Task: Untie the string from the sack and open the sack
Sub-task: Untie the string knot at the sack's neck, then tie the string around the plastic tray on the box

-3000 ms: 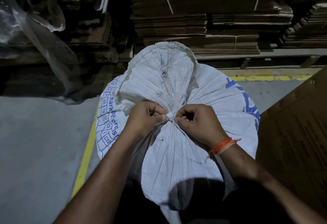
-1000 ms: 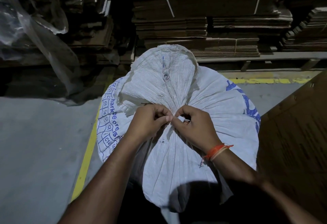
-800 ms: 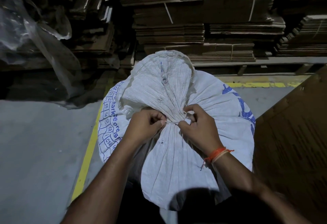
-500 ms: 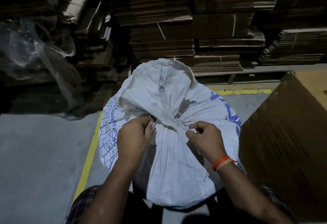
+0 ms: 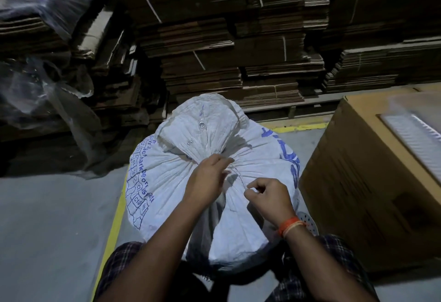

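A full white woven sack (image 5: 257, 165) with blue print stands on the floor in front of me, its neck gathered and its top flap folded away from me. A thin white string (image 5: 238, 177) runs from the gathered neck toward me. My left hand (image 5: 210, 180) rests on the neck, fingers pressing the bunched fabric and touching the string. My right hand (image 5: 267, 194), with an orange band at the wrist, pinches the free end of the string a little nearer to me than the neck.
A large cardboard box (image 5: 372, 182) stands close on the right of the sack. Stacks of flattened cartons (image 5: 238, 51) fill the back. Clear plastic sheeting (image 5: 47, 91) hangs at the left. A yellow floor line (image 5: 117, 218) runs beside the sack over grey floor.
My right hand has drawn back from the neck toward me, pulling a length of string out. My left hand has stayed on the neck. The camera has tilted, showing more box and my legs.
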`<state>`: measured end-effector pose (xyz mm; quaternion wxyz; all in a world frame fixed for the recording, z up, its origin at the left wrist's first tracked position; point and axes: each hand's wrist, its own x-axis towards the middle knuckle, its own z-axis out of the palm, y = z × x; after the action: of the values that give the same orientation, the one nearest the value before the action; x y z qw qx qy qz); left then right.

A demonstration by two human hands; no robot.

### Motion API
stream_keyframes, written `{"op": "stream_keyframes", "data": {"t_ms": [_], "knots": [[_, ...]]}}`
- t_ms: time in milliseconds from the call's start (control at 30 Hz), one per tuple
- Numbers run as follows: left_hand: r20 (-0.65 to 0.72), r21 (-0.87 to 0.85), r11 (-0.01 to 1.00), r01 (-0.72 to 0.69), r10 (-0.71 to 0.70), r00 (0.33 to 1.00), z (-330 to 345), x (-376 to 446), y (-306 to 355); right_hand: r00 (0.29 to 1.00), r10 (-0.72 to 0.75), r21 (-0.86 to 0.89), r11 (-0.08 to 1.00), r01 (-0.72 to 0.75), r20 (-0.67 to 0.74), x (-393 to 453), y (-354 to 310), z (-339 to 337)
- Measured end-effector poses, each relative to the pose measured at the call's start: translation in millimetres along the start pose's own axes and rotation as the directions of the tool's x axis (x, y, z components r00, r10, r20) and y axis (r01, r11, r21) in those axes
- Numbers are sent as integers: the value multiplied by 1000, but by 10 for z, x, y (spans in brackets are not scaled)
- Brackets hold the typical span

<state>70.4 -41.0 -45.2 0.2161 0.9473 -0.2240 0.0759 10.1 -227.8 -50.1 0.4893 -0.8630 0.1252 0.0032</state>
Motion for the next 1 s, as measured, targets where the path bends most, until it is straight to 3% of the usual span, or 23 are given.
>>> {"op": "stream_keyframes", "data": {"t_ms": [200,333,467,600,767,867,1000], "knots": [[179,119,993,23,-44,983,-26,275,21,1000,-6,-1,1000,6,-5,-5,51,-19],[333,225,972,-65,-14,943,-6,393,-210,1000,-1,24,1000,2,-9,2,71,-16],[315,327,941,-91,-18,949,-18,473,-286,1000,-18,81,997,19,-12,-8,65,-63],[296,367,924,-105,-9,955,-86,550,-299,993,-52,156,985,68,-101,-23,114,-235],[250,202,969,-139,86,964,-166,672,-120,959,0,267,960,79,-283,-55,215,-467],[197,67,978,-196,180,964,-170,738,78,946,61,338,940,53,-317,-71,248,-536],[299,-190,970,-153,205,932,-243,816,305,937,96,321,947,18,-335,-32,310,-551]]}}
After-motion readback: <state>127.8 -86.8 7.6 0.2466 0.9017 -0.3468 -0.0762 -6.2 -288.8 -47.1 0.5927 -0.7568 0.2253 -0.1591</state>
